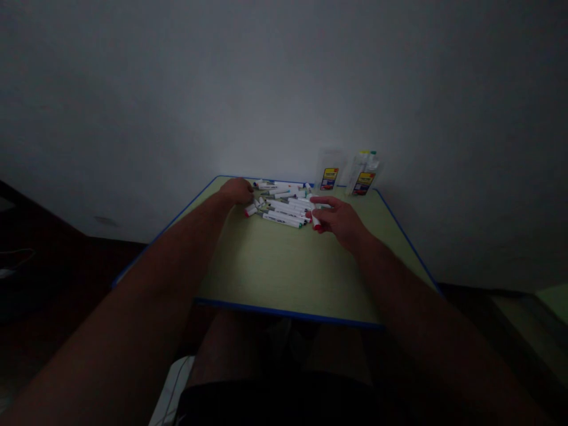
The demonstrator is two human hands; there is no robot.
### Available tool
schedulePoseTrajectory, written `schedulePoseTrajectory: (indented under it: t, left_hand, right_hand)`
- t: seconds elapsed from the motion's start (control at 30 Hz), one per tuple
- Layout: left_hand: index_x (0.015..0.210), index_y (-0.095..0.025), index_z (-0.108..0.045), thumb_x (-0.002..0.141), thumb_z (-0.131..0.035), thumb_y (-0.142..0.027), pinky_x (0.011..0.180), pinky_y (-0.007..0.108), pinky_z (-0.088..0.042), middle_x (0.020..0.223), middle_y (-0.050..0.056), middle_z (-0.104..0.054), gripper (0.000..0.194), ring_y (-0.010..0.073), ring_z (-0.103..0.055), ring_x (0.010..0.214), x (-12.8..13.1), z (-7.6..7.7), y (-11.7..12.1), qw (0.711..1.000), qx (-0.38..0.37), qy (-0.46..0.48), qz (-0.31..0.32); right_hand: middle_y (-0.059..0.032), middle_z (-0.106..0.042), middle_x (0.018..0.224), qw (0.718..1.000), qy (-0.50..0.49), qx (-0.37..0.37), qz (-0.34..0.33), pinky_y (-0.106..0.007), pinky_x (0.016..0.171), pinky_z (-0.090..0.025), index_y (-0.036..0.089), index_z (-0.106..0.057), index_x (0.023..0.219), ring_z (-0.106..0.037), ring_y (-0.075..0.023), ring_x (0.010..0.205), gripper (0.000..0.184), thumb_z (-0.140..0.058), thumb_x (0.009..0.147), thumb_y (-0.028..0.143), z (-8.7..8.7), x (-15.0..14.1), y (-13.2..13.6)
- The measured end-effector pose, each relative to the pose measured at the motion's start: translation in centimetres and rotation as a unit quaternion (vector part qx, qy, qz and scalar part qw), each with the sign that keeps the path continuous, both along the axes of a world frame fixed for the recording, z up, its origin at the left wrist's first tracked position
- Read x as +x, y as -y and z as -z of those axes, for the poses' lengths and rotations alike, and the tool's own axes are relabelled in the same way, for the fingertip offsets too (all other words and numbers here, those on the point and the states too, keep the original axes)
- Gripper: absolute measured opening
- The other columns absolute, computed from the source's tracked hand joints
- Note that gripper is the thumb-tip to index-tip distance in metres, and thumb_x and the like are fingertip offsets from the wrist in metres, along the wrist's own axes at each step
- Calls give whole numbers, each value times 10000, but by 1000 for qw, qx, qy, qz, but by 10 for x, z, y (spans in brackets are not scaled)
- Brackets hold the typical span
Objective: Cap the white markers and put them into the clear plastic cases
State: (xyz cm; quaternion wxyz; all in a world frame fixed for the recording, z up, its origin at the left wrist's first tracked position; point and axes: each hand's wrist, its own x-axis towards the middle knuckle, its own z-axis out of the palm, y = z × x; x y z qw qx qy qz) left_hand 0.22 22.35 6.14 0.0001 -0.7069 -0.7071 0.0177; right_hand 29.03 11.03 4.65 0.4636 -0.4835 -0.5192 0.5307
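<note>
Now — right hand (338,222): red-capped marker (315,220) | left hand (238,191): beside markers (284,204)

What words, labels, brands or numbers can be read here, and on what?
No text is legible.
Left label, on a clear case: too small and blurred.
Right label, on another clear case: likewise.
White markers: dark print on some barrels, too small.

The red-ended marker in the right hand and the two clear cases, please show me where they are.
Red-ended marker (315,219): head view, on its white barrel.
Left clear case (329,179): head view, on its label.
Right clear case (362,184): head view, on its label.
</note>
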Motion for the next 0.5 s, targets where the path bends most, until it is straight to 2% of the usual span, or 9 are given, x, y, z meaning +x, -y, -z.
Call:
schedulePoseTrajectory:
  t: [0.13,0.3,0.4,0.5]
  left_hand:
    - [1177,-207,-779,743,-668,-252,952,322,-518,1225,120,-746,450,298,-684,1124,1,7,-5,1000,8,16,4]
    - [993,-207,-816,661,-725,-183,927,363,-533,1094,141,-779,345,307,-706,1048,-2,12,-7,996,60,63,-9]
    - [983,-181,-811,692,-715,-157,911,364,-535,1051,151,-779,307,290,-711,1003,-3,9,-5,984,109,141,-30]
    - [1018,-168,-792,760,-702,-197,909,346,-533,1054,134,-774,275,248,-700,977,2,3,3,959,165,227,-33]
  right_hand:
    - [-81,-775,896,1000,8,3,-3,-211,474,-508,183,-693,1191,-625,-93,522,367,-686,837,87,2,1,0]
    - [-80,-772,874,1000,10,4,-4,-216,471,-508,179,-695,1176,-625,-96,510,355,-692,834,84,-1,-1,2]
    - [-78,-772,874,1000,9,1,-2,-217,470,-507,185,-698,1170,-623,-96,509,349,-696,834,89,-3,-1,3]
    - [-77,-773,876,1000,8,0,-2,-217,474,-507,187,-697,1177,-629,-100,518,363,-702,827,89,-3,-1,3]
